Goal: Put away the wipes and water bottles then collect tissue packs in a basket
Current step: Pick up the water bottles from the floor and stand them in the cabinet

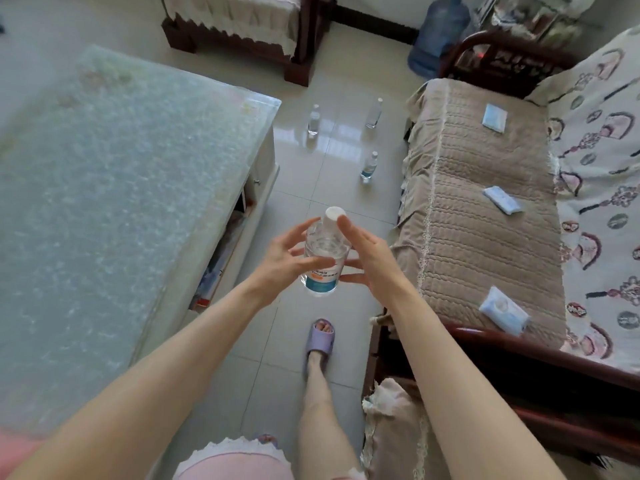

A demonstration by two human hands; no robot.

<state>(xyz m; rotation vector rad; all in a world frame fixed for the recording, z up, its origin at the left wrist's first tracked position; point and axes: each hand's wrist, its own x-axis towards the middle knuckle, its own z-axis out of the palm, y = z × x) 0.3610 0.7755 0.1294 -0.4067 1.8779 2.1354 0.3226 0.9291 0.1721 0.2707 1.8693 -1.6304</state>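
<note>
- The left hand and the right hand are both out in front, with one bottle between them.
- The left hand has its fingers spread wide. Its thumb lies on the front of the bottle.
- The right hand has straight fingers. They touch the other side of the bottle, and one finger points up beside the white cap.
- The bottle is up in the air, a little tilted, with clear water in it and a blue label low down.
- Past the hands, three more bottles stand on the floor: a near one, a far left one and a far right one.
- To the right of the right hand is a sofa. The wipes lie on it, close by the right arm.
- Two tissue packs lie farther along the sofa, well apart.
- To the left of the left hand is a table with a shiny top.
- Below the hands, a foot in a purple slipper stands on the floor.
- Far past the hands, a big blue jug leans by the sofa end.
</note>
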